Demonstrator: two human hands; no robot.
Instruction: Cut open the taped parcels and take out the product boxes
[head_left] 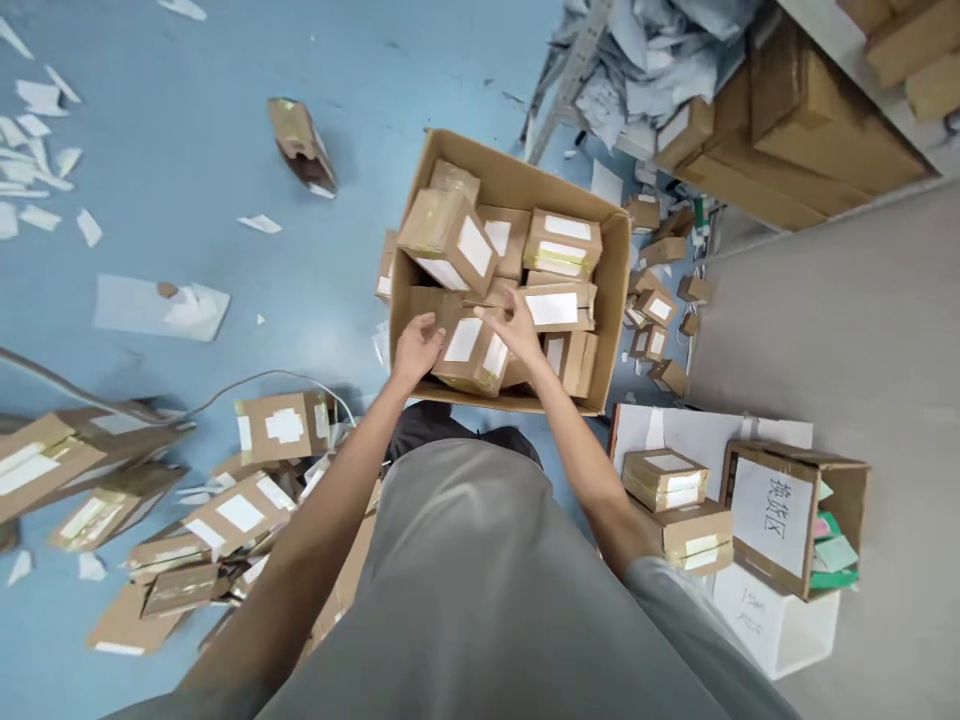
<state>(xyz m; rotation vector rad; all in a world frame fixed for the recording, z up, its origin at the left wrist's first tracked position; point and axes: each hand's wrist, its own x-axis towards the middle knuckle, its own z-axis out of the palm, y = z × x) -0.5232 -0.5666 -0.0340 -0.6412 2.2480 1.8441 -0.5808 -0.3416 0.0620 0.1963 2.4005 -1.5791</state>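
A large open cardboard carton (619, 300) stands in front of me, filled with several small taped cardboard boxes with white labels. My left hand (420, 347) reaches inside its near left part, fingers apart, beside a small labelled box (469, 350). Over the right upper edge of that same box is my right hand (516, 326), its thumb and fingers spread. Whether either hand touches the box, I cannot tell. A bigger taped box (450, 235) sits tilted on top at the left. Close to my right hand lies a flat labelled box (556, 306).
A pile of labelled boxes (240, 512) lies on the floor at left, near a cable (262, 375). An open torn box (300, 140) and paper scraps are farther off. On the right are stacked boxes (667, 478), a carton with a handwritten sign (772, 510) and shelving (892, 130).
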